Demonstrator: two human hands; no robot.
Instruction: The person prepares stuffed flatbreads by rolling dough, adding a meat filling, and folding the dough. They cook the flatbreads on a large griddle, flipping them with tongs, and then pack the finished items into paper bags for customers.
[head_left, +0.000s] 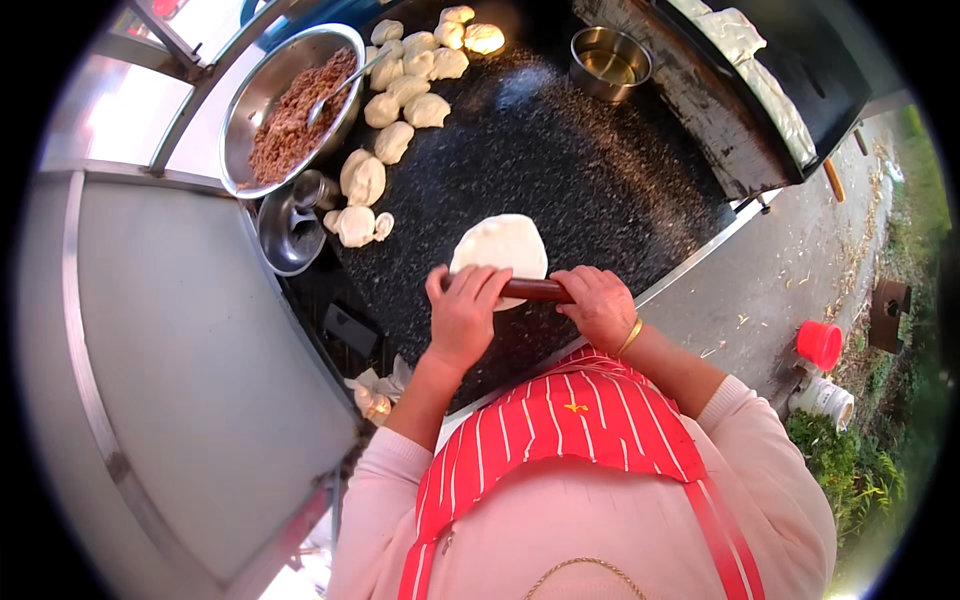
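A wooden rolling pin (534, 289) lies across the near part of a flattened round of dough (501, 244) on the dark speckled worktop. My left hand (466, 307) grips the pin's left end, and my right hand (598, 304) grips its right end. Several lumps of dough (409, 90) sit along the worktop's left side, with more (355, 226) nearer to me. At the upper left, a large steel bowl (232, 142) holds minced filling (289, 124) and a metal spoon (316, 112).
A steel pot of yellowish liquid (611, 64) stands at the back. Right of it, a metal-sided griddle (720, 127) borders the worktop. A smaller steel bowl (274, 244) and a dark box (351, 330) are at the left. A red bucket (819, 345) stands on the ground.
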